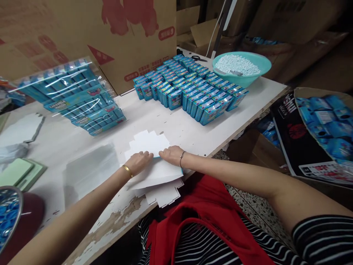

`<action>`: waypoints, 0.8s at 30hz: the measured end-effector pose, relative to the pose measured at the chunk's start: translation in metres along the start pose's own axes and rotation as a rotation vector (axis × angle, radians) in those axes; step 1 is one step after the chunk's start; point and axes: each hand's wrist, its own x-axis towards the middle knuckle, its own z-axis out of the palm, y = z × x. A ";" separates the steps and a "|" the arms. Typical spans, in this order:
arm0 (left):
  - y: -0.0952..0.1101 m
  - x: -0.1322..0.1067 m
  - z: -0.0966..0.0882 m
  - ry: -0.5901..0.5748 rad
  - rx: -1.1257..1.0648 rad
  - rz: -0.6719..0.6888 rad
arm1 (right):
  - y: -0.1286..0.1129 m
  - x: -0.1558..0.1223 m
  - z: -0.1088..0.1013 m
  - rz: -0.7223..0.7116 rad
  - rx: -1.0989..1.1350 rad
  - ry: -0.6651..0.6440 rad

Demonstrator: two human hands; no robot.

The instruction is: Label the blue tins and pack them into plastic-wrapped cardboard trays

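Note:
A white die-cut card sheet [158, 175], with a blue edge showing, lies bent in front of me near the table's edge. My left hand [140, 162] is closed on its fold, fingers curled over the card. Just to the right, my right hand [171, 154] grips the same fold, thumb and fingers pressed together. More white card with notched edges [165, 194] sticks out underneath and beyond the hands. To the left, a clear plastic sheet or bag [89, 167] lies flat on the table.
Rows of small blue boxes [176, 99] stand at the back, before a turquoise bowl [264, 66] of white pieces. Plastic-wrapped blue boxes [91, 106] stand back left. A green scale [20, 173] and a dark red pot [31, 209] sit left. Open cartons [289, 136] are at right.

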 end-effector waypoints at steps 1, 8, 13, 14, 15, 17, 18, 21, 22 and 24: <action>0.003 0.001 0.003 0.009 0.000 -0.026 | -0.001 -0.001 -0.001 -0.002 -0.001 -0.001; 0.009 -0.005 0.001 0.071 -0.085 -0.126 | 0.001 -0.008 -0.005 -0.017 -0.045 0.050; 0.010 -0.037 -0.010 0.302 -0.367 0.020 | 0.028 0.007 -0.004 -0.099 -0.136 0.081; 0.015 -0.045 -0.009 0.343 -0.424 0.072 | 0.034 0.011 -0.004 -0.112 -0.147 0.076; 0.021 -0.053 -0.007 0.348 -0.472 0.116 | 0.039 0.014 -0.004 -0.121 -0.150 0.072; 0.032 -0.062 -0.001 0.300 -0.543 0.129 | 0.046 0.019 -0.005 -0.126 -0.135 0.067; 0.036 -0.064 0.002 0.276 -0.578 0.106 | 0.048 0.019 -0.008 -0.122 -0.114 0.063; 0.035 -0.055 0.008 0.250 -0.737 -0.006 | 0.045 0.006 -0.015 -0.075 0.005 0.155; 0.032 -0.050 0.009 0.254 -0.794 -0.031 | 0.040 -0.003 -0.016 -0.065 0.053 0.238; 0.022 -0.041 0.011 0.262 -0.874 -0.060 | 0.027 -0.025 -0.011 -0.084 0.124 0.427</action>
